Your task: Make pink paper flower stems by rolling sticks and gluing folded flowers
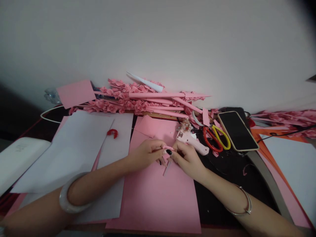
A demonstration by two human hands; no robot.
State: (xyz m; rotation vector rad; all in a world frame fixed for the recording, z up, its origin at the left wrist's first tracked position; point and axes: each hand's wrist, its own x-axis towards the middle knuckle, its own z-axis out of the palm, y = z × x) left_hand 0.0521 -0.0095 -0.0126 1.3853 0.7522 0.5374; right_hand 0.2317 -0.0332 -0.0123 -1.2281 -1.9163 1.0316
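Note:
Over a large pink paper sheet [158, 200], my two hands meet fingertip to fingertip. My left hand [150, 152] is closed, pinching a small piece of pink paper [168, 148]. My right hand [186, 158] grips the same piece from the other side, its dark-nailed thumb pressed on the paper. Most of the piece is hidden by the fingers. A thin pale strip [167, 168] lies just below them. Right beside my right hand rests a pink glue gun [195, 143], with red-handled scissors [209, 138] and a yellow handle loop [223, 138] behind it.
Pink paper flowers [118, 105] and rolled pink paper tubes [158, 95] are piled along the wall. White sheets [71, 148] cover the left side, with a red curved object [112, 133] on top. A phone [238, 131] lies at right, near orange and white sheets [293, 164]. A white box-like device [22, 158] sits far left.

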